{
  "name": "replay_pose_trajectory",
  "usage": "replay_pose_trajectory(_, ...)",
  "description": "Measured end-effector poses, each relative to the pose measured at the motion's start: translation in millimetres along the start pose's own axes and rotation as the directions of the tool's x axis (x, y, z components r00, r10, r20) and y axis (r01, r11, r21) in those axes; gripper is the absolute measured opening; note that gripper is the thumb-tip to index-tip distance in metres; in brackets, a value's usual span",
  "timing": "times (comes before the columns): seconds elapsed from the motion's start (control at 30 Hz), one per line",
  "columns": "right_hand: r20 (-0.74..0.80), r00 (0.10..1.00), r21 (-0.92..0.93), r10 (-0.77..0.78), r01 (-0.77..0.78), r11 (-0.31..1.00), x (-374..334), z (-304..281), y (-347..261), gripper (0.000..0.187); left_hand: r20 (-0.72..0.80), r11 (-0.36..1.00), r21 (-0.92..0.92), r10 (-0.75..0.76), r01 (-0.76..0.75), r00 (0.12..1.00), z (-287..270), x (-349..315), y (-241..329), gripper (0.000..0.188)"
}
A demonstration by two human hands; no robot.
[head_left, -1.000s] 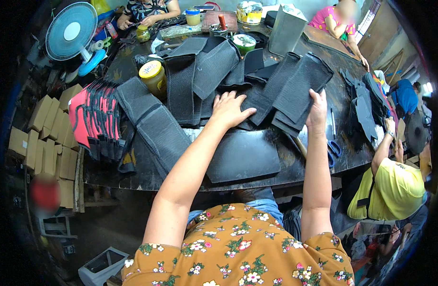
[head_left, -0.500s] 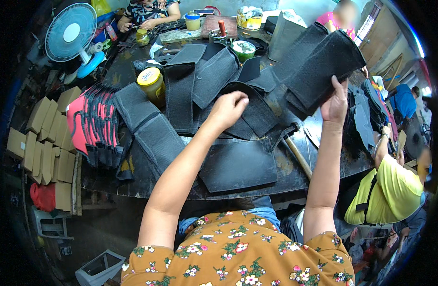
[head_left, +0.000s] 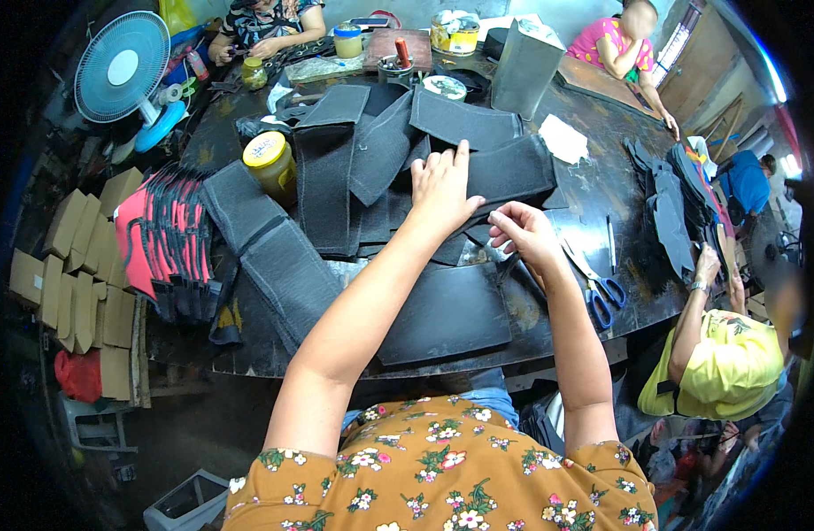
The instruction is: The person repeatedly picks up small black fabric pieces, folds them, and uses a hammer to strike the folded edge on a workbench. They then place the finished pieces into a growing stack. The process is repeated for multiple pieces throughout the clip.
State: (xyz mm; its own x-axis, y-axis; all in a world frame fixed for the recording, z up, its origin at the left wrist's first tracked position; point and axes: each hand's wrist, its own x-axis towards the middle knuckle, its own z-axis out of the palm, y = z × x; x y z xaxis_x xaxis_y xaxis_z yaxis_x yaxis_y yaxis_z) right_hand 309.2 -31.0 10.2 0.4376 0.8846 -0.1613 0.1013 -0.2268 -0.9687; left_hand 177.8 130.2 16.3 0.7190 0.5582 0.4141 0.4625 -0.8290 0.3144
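Note:
My left hand (head_left: 444,190) lies with fingers spread on a stack of black stitched fabric panels (head_left: 517,170) in the middle of the table. Close to that stack's near edge is my right hand (head_left: 529,237), its fingers loosely bent and apart, with no held thing visible. More black panels (head_left: 324,186) overlap to the left of my left hand. A flat black sheet (head_left: 444,314) lies nearest me, between my forearms. Beside it, a hammer handle (head_left: 528,276) is mostly hidden by my right hand and forearm.
Blue-handled scissors (head_left: 600,296) and a pen (head_left: 611,243) lie right of my forearm. A yellow-lidded jar (head_left: 270,164) and red-black stacked pieces (head_left: 166,232) stand left. Behind are a metal can (head_left: 526,71) and a fan (head_left: 122,67). Other people sit around the table.
The black panels raised in my right hand now lie on the heap. My right hand has come down and inward; my left hand has opened onto them. Scissors and the metal can are now uncovered.

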Motion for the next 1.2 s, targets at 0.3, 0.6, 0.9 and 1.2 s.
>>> replay_pose_trajectory(0.3, 0.102, 0.995, -0.142, -0.001, 0.016, 0.99, -20, 12, -3, 0.043, 0.214, 0.791, -0.598, 0.004, 0.128, 0.977, -5, 22, -20, 0.027)
replay_pose_trajectory(0.6, -0.282, 0.946, 0.653, -0.159, 0.31, 0.69, 4, -33, -1, 0.039, 0.398, 0.468, -0.821, 0.056, 0.328, 0.916, 22, -19, -25, 0.049)
replay_pose_trajectory(0.9, -0.605, 0.75, 0.51, -0.269, 0.624, 0.592, -20, -126, -59, 0.051, 0.377, 0.652, -0.68, -0.08, 0.334, 0.923, 44, -24, -25, 0.088)
replay_pose_trajectory(1.2, -0.004, 0.96, 0.284, -0.281, 0.271, 0.92, -110, 7, -39, 0.063, 0.319, -0.059, -0.939, 0.218, 0.338, 0.923, -67, -70, 21, 0.043)
